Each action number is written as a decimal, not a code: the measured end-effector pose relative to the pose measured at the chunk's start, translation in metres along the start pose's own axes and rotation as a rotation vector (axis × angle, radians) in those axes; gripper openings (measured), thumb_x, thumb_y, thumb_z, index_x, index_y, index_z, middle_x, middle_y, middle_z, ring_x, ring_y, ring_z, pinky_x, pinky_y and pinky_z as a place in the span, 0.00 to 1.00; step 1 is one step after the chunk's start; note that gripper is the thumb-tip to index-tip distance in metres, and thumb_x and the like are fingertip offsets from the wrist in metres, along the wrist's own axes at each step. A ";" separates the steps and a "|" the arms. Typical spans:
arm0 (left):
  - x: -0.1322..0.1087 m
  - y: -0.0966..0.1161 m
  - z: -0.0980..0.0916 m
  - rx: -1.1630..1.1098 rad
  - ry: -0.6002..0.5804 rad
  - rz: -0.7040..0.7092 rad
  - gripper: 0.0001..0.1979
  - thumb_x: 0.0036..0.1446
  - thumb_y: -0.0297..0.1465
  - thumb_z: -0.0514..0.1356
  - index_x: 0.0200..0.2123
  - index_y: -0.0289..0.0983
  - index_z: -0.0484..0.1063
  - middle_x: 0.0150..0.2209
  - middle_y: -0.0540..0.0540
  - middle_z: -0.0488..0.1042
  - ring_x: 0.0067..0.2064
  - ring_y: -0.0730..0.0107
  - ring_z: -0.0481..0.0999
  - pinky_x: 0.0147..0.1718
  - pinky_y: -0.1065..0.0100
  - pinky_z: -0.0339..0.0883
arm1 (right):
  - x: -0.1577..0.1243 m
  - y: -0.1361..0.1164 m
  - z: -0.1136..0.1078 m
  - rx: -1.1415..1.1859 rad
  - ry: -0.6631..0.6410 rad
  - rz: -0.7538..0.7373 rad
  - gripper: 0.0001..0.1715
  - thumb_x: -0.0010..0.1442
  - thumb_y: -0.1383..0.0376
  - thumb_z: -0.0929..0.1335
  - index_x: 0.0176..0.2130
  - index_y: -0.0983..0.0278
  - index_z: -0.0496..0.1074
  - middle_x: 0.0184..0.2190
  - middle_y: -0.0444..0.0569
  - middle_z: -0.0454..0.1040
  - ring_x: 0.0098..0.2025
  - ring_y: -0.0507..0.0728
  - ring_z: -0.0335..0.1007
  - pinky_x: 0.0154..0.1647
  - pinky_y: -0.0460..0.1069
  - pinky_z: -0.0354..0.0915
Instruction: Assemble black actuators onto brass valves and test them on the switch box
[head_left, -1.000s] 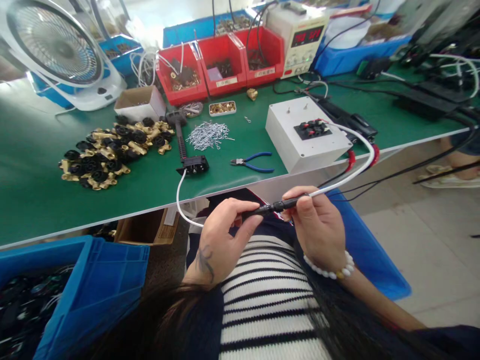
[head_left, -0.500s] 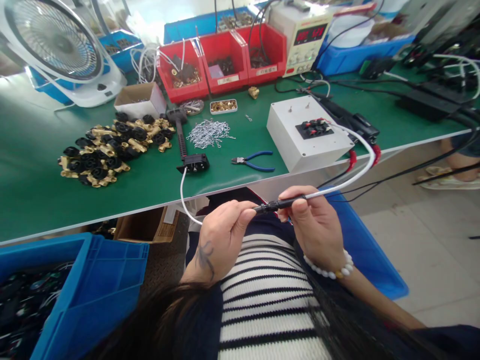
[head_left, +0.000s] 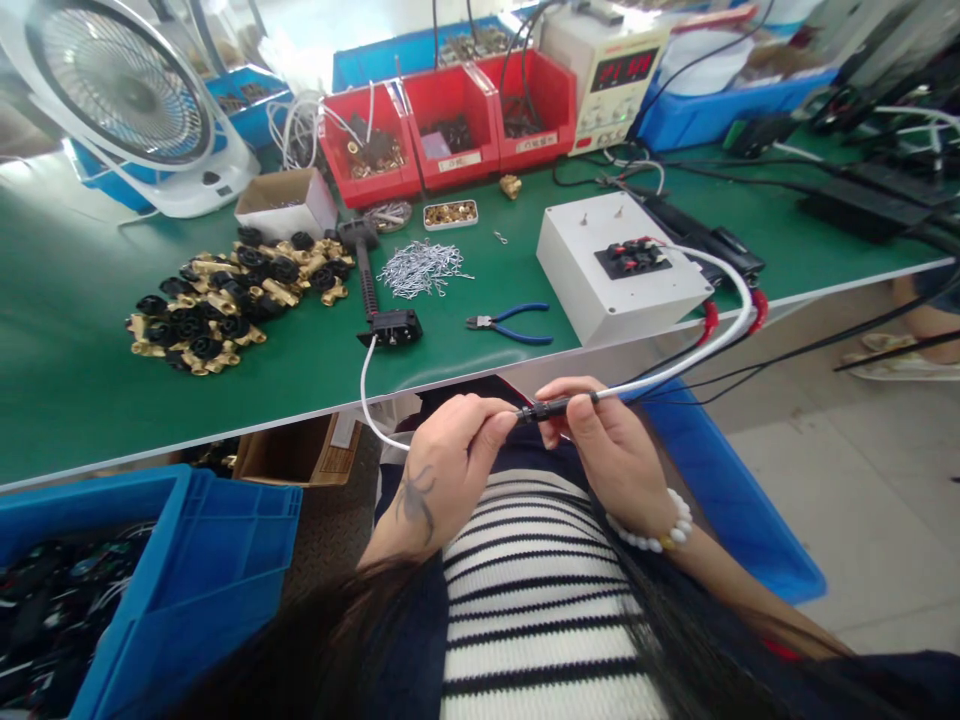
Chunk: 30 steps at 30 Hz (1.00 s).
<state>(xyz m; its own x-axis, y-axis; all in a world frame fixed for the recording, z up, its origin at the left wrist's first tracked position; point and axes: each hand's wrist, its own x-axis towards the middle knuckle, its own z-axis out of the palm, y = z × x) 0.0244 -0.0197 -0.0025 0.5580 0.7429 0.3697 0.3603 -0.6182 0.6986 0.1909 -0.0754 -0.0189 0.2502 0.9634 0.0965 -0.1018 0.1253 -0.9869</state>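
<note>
- Green, flat surface [head_left: 307, 355] ahead of us, with one white round-caged fan [head_left: 124, 95] at its far left.
- Next, one heap of brass-and-black fittings [head_left: 232, 300], too tangled for us to count.
- One black plastic device with a ribbed stalk [head_left: 395, 327]; its thin white cable [head_left: 364, 390] drops toward our left hand [head_left: 454, 450], which pinches the left of two slim black plastic connectors [head_left: 538, 411].
- One heap of silvery wire clips [head_left: 422, 268], uncountable; three red plastic bins [head_left: 439, 180] behind.
- One pair of blue-handled pliers [head_left: 514, 322].
- Those connectors, apparently end to end, sit between our hands, before the surface's edge. We judge the joint is being worked, joining or parting we cannot tell; the next move calls for keeping both aligned.
- Our right hand [head_left: 611, 435], closed on the other connector; one thick white cable [head_left: 660, 377] leaves it.
- One pale grey box [head_left: 622, 290], two toggle switches.
</note>
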 end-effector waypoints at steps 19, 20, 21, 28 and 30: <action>0.058 -0.133 -0.034 0.259 0.344 -0.507 0.25 0.65 0.40 0.51 0.56 0.28 0.69 0.55 0.31 0.73 0.56 0.53 0.73 0.60 0.55 0.62 | 0.043 -0.001 -0.069 -0.869 -0.444 0.086 0.24 0.65 0.50 0.63 0.29 0.62 0.76 0.25 0.46 0.77 0.28 0.56 0.72 0.31 0.49 0.65; 0.059 -0.133 -0.035 0.243 0.311 -0.509 0.25 0.64 0.42 0.53 0.55 0.29 0.71 0.53 0.32 0.75 0.54 0.52 0.74 0.57 0.55 0.65 | 0.053 -0.013 -0.071 -0.860 -0.312 -0.016 0.22 0.66 0.51 0.63 0.30 0.62 0.76 0.26 0.46 0.78 0.29 0.55 0.72 0.32 0.49 0.65; 0.059 -0.132 -0.036 0.229 0.275 -0.506 0.25 0.63 0.43 0.55 0.54 0.30 0.72 0.51 0.34 0.76 0.51 0.52 0.76 0.55 0.55 0.67 | 0.066 -0.025 -0.072 -0.882 -0.148 -0.107 0.19 0.66 0.54 0.65 0.31 0.63 0.76 0.27 0.47 0.78 0.30 0.54 0.72 0.33 0.48 0.65; 0.047 -0.117 -0.019 0.235 0.194 -0.409 0.27 0.53 0.37 0.65 0.57 0.39 0.70 0.46 0.40 0.75 0.49 0.53 0.74 0.55 0.50 0.65 | 0.187 -0.059 -0.089 -1.049 0.301 -0.270 0.21 0.65 0.67 0.67 0.56 0.73 0.71 0.52 0.59 0.75 0.47 0.50 0.70 0.46 0.46 0.62; 0.041 -0.109 -0.010 0.217 0.241 -0.382 0.32 0.53 0.36 0.67 0.60 0.37 0.66 0.49 0.38 0.72 0.51 0.54 0.73 0.55 0.53 0.66 | 0.212 -0.052 -0.097 -1.090 0.218 -0.202 0.26 0.64 0.66 0.67 0.59 0.75 0.67 0.54 0.59 0.74 0.49 0.48 0.70 0.48 0.46 0.60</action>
<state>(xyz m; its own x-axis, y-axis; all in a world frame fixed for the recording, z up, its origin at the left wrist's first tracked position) 0.0010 0.0809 -0.0574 0.1767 0.9490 0.2609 0.6668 -0.3105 0.6775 0.3423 0.0990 0.0403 0.3402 0.8739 0.3473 0.8271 -0.1023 -0.5526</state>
